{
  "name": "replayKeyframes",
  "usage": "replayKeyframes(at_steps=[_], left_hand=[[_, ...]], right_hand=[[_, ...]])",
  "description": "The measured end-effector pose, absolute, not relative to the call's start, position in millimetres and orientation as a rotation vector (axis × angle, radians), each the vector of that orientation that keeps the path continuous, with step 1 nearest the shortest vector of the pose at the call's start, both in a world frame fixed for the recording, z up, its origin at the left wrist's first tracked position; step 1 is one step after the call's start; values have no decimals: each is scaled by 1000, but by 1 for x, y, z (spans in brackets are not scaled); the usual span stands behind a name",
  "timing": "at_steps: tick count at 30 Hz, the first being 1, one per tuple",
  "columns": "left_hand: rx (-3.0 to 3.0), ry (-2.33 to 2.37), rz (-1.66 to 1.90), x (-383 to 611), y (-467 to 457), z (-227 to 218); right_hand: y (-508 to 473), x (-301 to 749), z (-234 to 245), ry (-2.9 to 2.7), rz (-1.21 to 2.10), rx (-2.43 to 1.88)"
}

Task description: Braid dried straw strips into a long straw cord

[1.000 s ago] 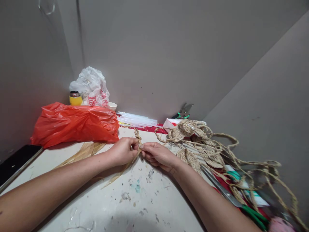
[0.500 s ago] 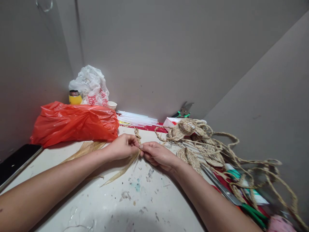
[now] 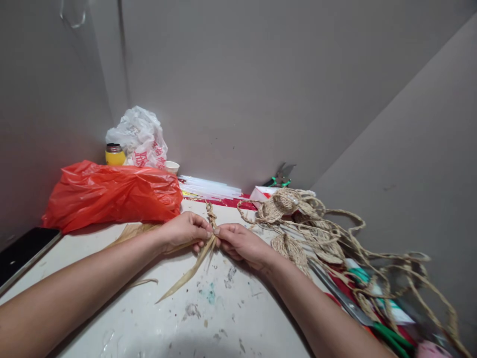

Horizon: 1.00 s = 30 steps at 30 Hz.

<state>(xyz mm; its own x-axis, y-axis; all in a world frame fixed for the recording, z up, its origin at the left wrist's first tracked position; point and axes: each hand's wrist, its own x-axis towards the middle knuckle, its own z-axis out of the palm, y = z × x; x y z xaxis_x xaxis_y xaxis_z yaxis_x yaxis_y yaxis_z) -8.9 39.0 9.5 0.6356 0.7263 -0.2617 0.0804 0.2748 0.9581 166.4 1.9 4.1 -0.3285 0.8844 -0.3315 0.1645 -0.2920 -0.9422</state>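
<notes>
Over the middle of the white table (image 3: 201,328), my left hand (image 3: 184,231) and my right hand (image 3: 240,241) meet fingertip to fingertip. Both pinch the lower end of a short braid (image 3: 210,213) of tan, dry plant strips, which points away from me. A loose strip (image 3: 188,276) trails from the pinch toward the near left, its tip on the table. More wide, dry strips (image 3: 130,231) lie beneath and behind my left forearm. The exact crossing of strands between the fingertips is hidden.
A red plastic bag (image 3: 115,196) and a black phone (image 3: 28,253) are at left. White sticks (image 3: 210,188) lie at the back. Coiled braided cord (image 3: 294,251), green-handled scissors (image 3: 354,303) and pruning shears (image 3: 281,176) crowd the right.
My left fingers have shifted slightly left and now pinch beside my right fingertips, showing more of the braid. The trailing strip's tip sits a little lower in view. The view has tilted slightly.
</notes>
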Motion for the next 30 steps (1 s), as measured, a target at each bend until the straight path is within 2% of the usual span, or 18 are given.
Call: replayKeyframes(at_steps=[7, 12, 16, 23, 30], left_hand=[[1143, 868, 486, -14, 44, 17], [930, 893, 550, -7, 35, 20], [916, 974, 620, 1, 23, 20], [1273, 1057, 709, 8, 13, 14], [2027, 1218, 864, 5, 7, -2]], right_hand=[[3, 165, -2, -1810, 1206, -1341], [2, 158, -7, -1835, 1028, -1313], [0, 151, -10, -1622, 1167, -1317], [-5, 153, 0, -1186, 1734, -1260], [-8, 149, 4, -1152, 1734, -1240]])
